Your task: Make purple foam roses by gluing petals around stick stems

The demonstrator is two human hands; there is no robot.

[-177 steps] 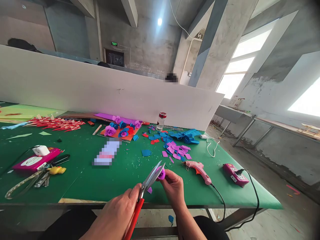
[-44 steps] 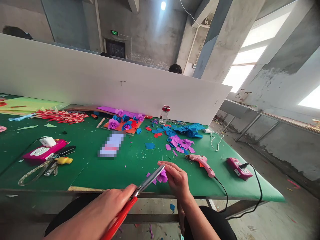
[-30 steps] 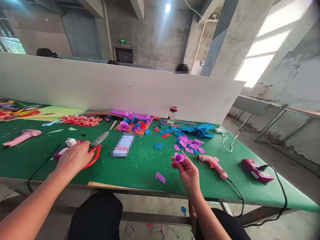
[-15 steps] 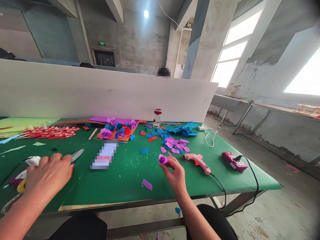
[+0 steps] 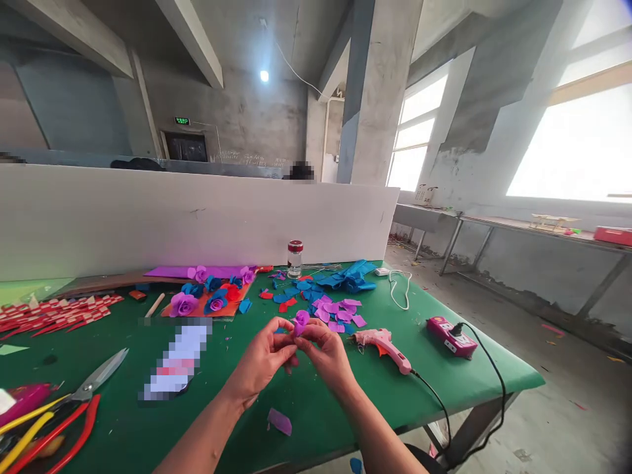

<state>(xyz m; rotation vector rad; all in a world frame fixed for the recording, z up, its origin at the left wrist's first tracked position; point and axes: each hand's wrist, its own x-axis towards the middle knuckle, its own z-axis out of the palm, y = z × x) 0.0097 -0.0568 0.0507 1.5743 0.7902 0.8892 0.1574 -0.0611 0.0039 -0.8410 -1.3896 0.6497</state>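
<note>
A small purple paper rose [image 5: 301, 321] is held upright above the green table [image 5: 232, 421], between both hands. My left hand [image 5: 269, 355] pinches its base from the left. From the right, my right hand [image 5: 326, 345] grips the same flower with thumb and fingers. Just behind the hands lie loose purple petals [image 5: 338, 311] and blue and red scraps. A pink glue gun [image 5: 385, 349] rests to the right of my right hand. One purple petal [image 5: 280, 421] lies below the hands. Scissors with red handles [image 5: 81, 411] are at the left.
Finished flowers [image 5: 212, 296] sit on orange paper at the back left. A glass jar [image 5: 295, 259] stands by the white partition [image 5: 222, 224]. A blurred phone [image 5: 178, 362] lies left of centre. A magenta power box [image 5: 451, 337] with a black cable is at the right.
My left hand has come from the scissors at the far left to the purple rose, which both hands now hold. The view has shifted, showing more of the scissors.
</note>
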